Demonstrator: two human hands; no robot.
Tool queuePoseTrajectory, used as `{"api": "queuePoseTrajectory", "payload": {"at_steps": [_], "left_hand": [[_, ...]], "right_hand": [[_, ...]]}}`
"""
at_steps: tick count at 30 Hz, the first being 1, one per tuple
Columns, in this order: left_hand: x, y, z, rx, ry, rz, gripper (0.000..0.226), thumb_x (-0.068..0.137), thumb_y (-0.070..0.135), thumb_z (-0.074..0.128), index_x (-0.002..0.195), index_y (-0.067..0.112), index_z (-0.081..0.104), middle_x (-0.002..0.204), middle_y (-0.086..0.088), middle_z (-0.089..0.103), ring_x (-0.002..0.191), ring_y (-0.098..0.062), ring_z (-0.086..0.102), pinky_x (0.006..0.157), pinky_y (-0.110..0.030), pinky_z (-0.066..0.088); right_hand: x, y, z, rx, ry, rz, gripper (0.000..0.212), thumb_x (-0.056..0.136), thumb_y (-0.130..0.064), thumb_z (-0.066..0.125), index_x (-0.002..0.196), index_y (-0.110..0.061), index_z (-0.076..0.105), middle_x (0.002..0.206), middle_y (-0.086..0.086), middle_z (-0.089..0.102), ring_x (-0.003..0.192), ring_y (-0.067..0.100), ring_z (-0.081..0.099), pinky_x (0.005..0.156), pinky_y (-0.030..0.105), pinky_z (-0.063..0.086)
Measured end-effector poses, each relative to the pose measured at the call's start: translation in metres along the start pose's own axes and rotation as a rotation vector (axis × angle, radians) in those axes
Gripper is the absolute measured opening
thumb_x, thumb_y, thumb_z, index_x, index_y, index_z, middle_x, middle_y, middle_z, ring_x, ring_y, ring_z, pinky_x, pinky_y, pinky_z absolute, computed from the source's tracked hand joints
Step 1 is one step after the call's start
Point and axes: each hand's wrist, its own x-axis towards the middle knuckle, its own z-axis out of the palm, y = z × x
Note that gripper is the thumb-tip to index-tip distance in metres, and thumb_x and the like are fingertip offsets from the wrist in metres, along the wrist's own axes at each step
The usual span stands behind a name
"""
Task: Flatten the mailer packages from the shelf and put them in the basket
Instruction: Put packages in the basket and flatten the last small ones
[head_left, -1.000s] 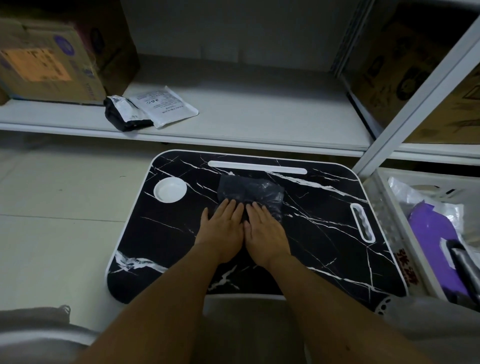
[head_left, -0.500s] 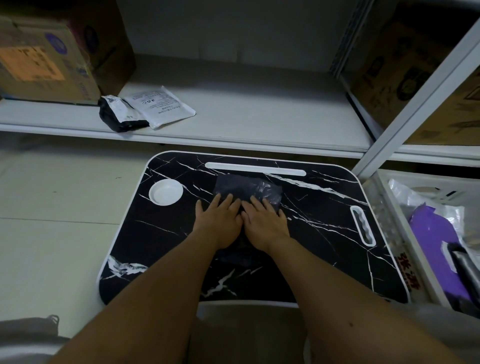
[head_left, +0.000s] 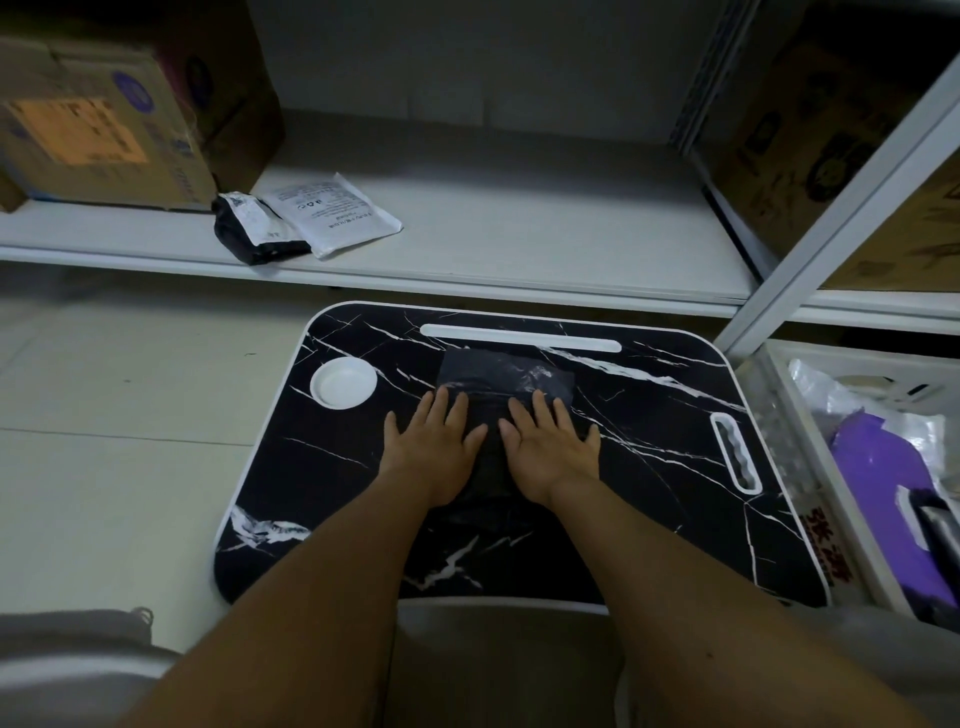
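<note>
A black plastic mailer (head_left: 506, 376) lies flat on the dark marbled worktop (head_left: 649, 467), its crinkled far end showing toward twelve o'clock and its near part under two flat palms. On the white shelf (head_left: 519, 228) at ten o'clock, a folded black mailer with a white label (head_left: 254, 231) touches a flat white printed mailer (head_left: 337, 215). The white basket (head_left: 810, 415) at three o'clock holds a purple mailer (head_left: 893, 493) and clear plastic.

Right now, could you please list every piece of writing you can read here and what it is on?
Red characters on the white basket: cut off, unreadable.
Print on the white mailer: upside down, too small.
Label on the black mailer: blurred.
Orange label on the cardboard box: blurred.
</note>
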Motion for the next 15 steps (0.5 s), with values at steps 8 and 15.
{"api": "queuePoseTrajectory", "payload": {"at_steps": [8, 15], "left_hand": [[-0.026, 0.002, -0.006, 0.245, 0.119, 0.191, 0.058, 0.101, 0.048, 0.015, 0.153, 0.030, -0.004, 0.160, -0.003, -0.016, 0.148, -0.021, -0.013, 0.118, -0.054, 0.002], [-0.038, 0.019, 0.003, 0.193, -0.023, 0.068, 0.066, 0.095, 0.062, 0.013, 0.152, 0.033, -0.005, 0.162, -0.004, -0.003, 0.148, -0.024, -0.007, 0.114, -0.061, 0.007]], "right_hand": [[-0.038, -0.011, 0.012, 0.129, 0.502, 0.151, 0.033, 0.102, -0.031, 0.037, 0.132, -0.017, 0.041, 0.133, 0.007, 0.046, 0.122, 0.025, 0.044, 0.098, 0.041, 0.039], [-0.064, -0.003, 0.019, 0.332, 0.373, 0.392, 0.036, 0.103, -0.040, 0.032, 0.122, -0.010, 0.038, 0.121, 0.014, 0.055, 0.104, 0.031, 0.058, 0.076, 0.038, 0.043]]}}
